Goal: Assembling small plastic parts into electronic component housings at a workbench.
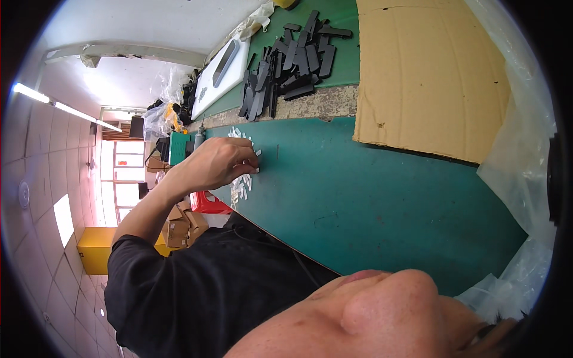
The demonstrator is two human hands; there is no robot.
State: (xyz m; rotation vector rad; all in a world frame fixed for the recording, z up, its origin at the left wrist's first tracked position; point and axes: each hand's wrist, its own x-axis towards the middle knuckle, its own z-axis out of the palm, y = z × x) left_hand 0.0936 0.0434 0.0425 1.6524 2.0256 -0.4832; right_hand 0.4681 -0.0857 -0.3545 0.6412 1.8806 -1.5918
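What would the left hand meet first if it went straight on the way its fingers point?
Probably the small white pieces at the fingertips of the left hand; beyond them, only a thin dark mark and green mat.

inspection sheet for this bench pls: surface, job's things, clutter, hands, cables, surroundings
Surface: green bench mat, mostly bare in the middle; a worn strip runs across it.
Job's things: small white pieces scattered at the mat edge, under and beside the hand.
Clutter: pile of black flat strips; cardboard sheet; clear plastic bag; white tray holding a dark bar.
Hands: one hand, fingers pinched on the white pieces; which hand it is cannot be told, as the view is tilted. The other hand is not seen.
Cables: thin dark cord over the black shirt.
Surroundings: tiled surface, strip lights, window, yellow cabinet, cardboard boxes, red crate.
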